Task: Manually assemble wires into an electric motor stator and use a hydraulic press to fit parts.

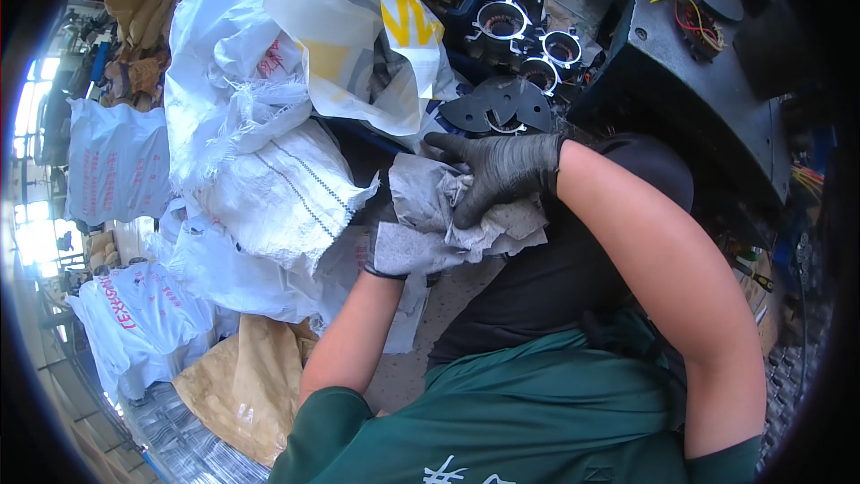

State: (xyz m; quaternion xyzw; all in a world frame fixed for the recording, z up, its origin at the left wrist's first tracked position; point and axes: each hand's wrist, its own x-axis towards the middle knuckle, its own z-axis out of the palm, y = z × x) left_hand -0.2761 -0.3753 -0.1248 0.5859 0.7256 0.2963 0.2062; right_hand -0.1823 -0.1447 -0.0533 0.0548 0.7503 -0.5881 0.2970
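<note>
A crumpled grey cloth [421, 193] is bunched between my two hands above my dark-trousered leg. My right hand [502, 170], in a black glove, grips the cloth from above, its thumb pressed into the folds and its index finger stretching to the left. Below and to the left is my left hand [385, 271]; little more than its dark glove cuff shows, because the cloth drapes over it and hides the fingers. Just beyond the right hand lie flat black plates [497, 108] with rounded edges and holes.
White woven sacks [278, 188] and a white bag with yellow marks [349, 45] are heaped at left. Several round metal motor housings with copper windings [502, 20] stand at the back. A dark machine casing [681, 63] rises at right. Brown paper [242, 385] lies lower left.
</note>
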